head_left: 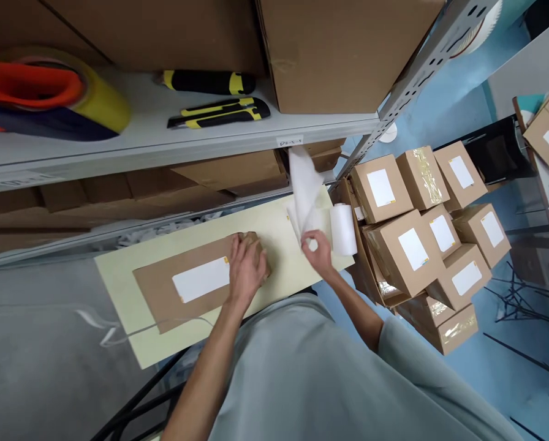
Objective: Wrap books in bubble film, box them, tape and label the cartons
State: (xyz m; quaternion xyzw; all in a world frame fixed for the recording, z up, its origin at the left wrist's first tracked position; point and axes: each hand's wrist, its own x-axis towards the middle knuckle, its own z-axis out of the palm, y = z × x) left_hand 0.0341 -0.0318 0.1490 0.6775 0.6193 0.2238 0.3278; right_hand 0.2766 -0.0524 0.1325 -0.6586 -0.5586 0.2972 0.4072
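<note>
Head view: right hand (318, 251) pinches the white strip (304, 190) by its lower end; left hand (248, 266), the nearer, curls over the brown package (159, 288), grip hard to tell. Lengthwise, the package stretches leftward along the board (125, 297). Beyond the roll (343, 229), a carton (363, 269) holds labelled boxes (391, 257).

Shelf-edge label (290, 141), upper shelf (187, 150): handwritten code, starts with "D", apparently "D2"; remaining characters uncertain. Second label (24, 178), same edge, farther left: blurred, unreadable. White sticker (201, 280) on flat brown cardboard (159, 297) and white stickers (413, 248) on stacked cartons (424, 283): illegible at this resolution.
</note>
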